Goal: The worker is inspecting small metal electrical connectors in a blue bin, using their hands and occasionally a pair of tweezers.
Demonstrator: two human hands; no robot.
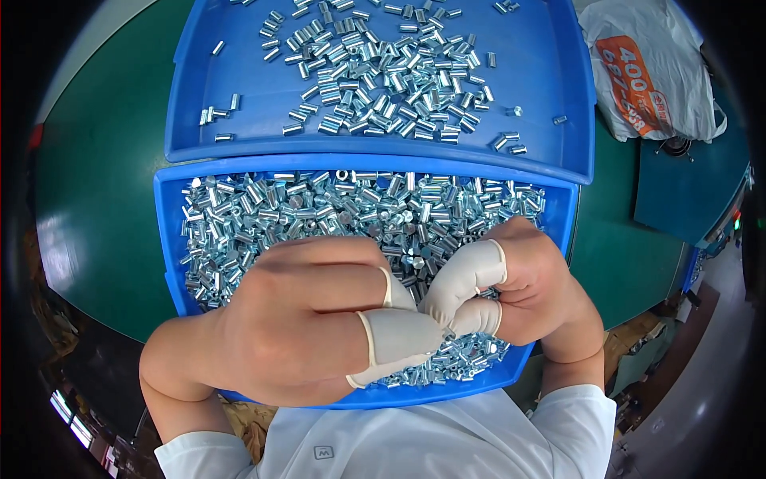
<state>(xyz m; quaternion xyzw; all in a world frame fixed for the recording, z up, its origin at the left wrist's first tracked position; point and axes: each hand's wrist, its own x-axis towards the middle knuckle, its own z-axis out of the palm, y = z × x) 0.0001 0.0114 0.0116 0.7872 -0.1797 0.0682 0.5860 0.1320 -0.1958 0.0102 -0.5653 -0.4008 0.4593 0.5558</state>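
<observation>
1. Left hand [295,319]: held over the near tray [169,239], fingers curled inward, with white rubber finger covers [395,339] on thumb and fingertips. The tips pinch together against those of the other hand.
2. Right hand [527,283]: also above the near tray, curled, with the same white covers on its fingertips. The tips meet the left hand's at the centre of the view.
3. Held item: whatever sits between the pinched fingertips is hidden by the covers; I cannot tell whether either hand grips a piece.
4. Near tray: blue plastic, shallow, filled almost wall to wall with small shiny metal sleeves [319,211]. The pile lies directly under both hands.
5. Far tray [558,96]: a second blue tray, its near rim overlapping the far edge of the near tray. It holds a looser, smaller heap of the same metal sleeves [383,80], with strays scattered toward the walls.
6. Counter [104,199]: dark green, carrying both trays.
7. White plastic bag [650,72] with an orange panel lies on the counter, right of the far tray.
</observation>
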